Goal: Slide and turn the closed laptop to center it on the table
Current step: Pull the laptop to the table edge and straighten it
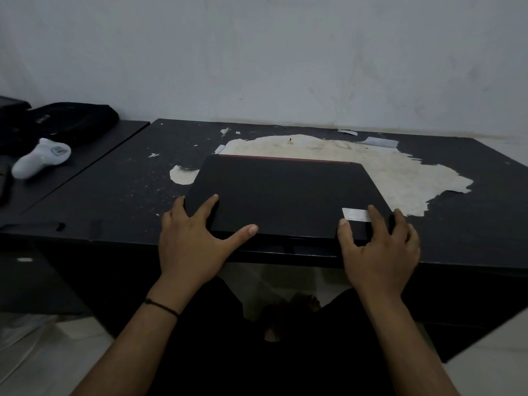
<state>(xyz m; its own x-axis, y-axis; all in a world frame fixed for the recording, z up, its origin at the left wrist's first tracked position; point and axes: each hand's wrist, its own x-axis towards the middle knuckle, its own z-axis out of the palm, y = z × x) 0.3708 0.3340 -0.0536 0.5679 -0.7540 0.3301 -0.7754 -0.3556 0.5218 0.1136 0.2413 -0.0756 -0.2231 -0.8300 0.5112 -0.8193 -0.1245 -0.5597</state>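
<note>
A closed black laptop [285,192] with a red strip along its far edge lies flat on the black table [120,195], close to the front edge and roughly square to it. A white sticker [354,215] sits on its near right corner. My left hand [194,238] grips the near left corner, fingers spread on the lid and thumb along the front edge. My right hand [377,244] holds the near right corner the same way, fingers over the lid and side.
The table's top layer has peeled into a large pale patch [371,164] behind and right of the laptop. A white handheld device [41,158] and a black bag [68,121] lie on a second table at the left. A wall stands behind.
</note>
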